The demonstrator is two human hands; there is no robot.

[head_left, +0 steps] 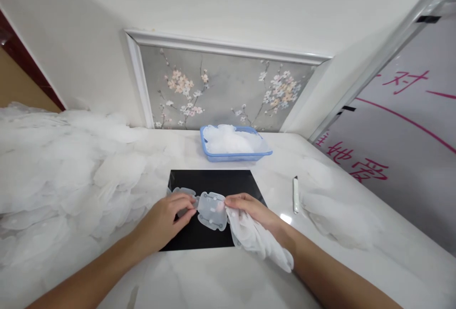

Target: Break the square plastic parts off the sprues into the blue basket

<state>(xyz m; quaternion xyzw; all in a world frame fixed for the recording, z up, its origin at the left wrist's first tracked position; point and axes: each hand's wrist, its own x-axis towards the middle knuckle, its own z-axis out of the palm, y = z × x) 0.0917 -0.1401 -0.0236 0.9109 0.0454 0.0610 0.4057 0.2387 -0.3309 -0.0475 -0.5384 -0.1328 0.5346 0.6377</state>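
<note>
A flat, translucent plastic piece (213, 210) with scalloped edges and small holes is stretched out over a black mat (199, 238). My left hand (176, 211) has thumb and fingers pinched together at its left side, where a small tab joins it. Behind those fingers, another similar piece (184, 191) lies partly hidden on the mat. My right hand (251, 207) grips the right edge of the piece, along with a bunched stack of translucent pieces (258, 240) that hangs below the hand toward the wrist.
A blue plastic basket (235, 158) filled with white translucent pieces stands against the wall. A large heap of the same pieces (71, 171) covers the table's left side; a smaller pile (338, 219) lies right. A white utility knife (295, 196) rests right of the mat.
</note>
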